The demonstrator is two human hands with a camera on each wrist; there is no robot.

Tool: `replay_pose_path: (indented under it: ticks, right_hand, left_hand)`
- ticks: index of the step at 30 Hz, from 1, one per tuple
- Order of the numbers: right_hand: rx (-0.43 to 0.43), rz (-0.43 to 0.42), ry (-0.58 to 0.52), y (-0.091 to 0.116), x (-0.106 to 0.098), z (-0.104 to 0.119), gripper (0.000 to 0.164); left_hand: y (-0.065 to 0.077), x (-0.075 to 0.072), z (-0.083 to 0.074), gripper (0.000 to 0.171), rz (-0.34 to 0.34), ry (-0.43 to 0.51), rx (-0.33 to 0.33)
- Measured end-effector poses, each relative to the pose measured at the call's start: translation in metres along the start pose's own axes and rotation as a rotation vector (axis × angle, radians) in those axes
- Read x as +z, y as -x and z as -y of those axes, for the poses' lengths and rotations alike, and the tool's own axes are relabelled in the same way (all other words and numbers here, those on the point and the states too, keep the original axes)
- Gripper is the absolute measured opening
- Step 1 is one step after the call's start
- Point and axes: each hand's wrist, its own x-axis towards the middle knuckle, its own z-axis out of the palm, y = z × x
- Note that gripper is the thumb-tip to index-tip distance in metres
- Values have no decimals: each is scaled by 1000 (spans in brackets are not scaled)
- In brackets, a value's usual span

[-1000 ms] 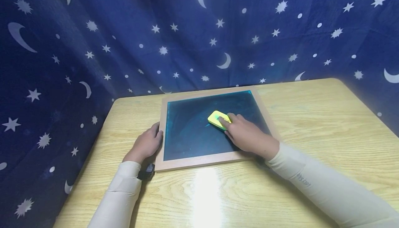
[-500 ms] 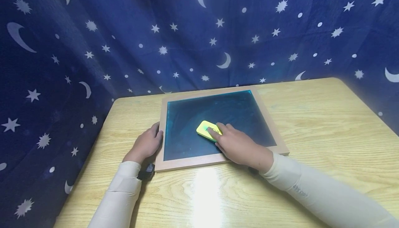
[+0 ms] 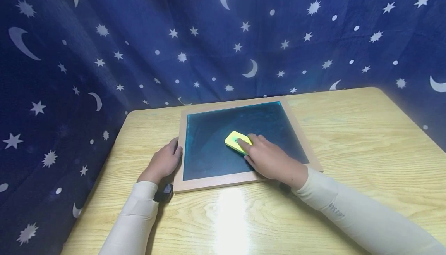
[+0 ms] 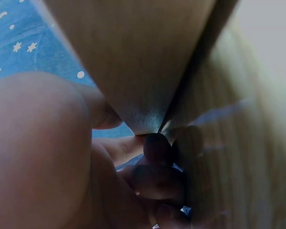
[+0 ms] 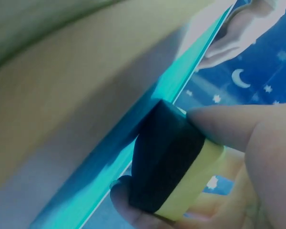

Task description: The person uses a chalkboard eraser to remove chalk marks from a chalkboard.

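A small chalkboard (image 3: 207, 152) in a wooden frame lies on the table. My right hand (image 3: 271, 159) holds a yellow eraser (image 3: 231, 138) against the middle of its dark surface, index finger stretched along the top. In the right wrist view, thumb and fingers grip the sides of the eraser (image 5: 169, 160), its dark felt side towards the board. My left hand (image 3: 163, 162) holds the frame's left edge. From the left wrist, the thumb shows at the wooden frame (image 4: 133, 57), with the other fingers curled below near the tabletop.
The wood-grain table (image 3: 355, 138) reaches beyond the board on every side. A dark blue curtain (image 3: 195, 53) with moons and stars hangs behind and to the left. A black wrist device (image 3: 164, 193) sits under the left wrist.
The eraser and right hand went left and nearer across the board, then slightly back to the right and away. A short pale mark beside the eraser is no longer visible. The left hand stayed put.
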Motion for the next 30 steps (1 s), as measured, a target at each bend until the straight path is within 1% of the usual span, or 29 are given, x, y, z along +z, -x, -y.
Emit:
replay_pose_path:
  ticks: [6, 13, 17, 22, 30]
  right_hand:
    - [56, -58, 16, 3, -1, -24, 48]
    - [104, -80, 39, 12, -4, -55, 45]
    - [128, -92, 49, 17, -8, -68, 42]
    - [142, -97, 55, 19, -11, -74, 41]
    - [143, -95, 40, 17, -11, -69, 37]
  left_hand:
    - [0, 0, -2, 58, 6, 0, -1]
    - [-1, -1, -1, 58, 11, -10, -8]
    - [0, -1, 0, 58, 13, -12, -3]
    - [1, -1, 1, 58, 13, -18, -3]
    - [0, 0, 0, 57, 7, -16, 4]
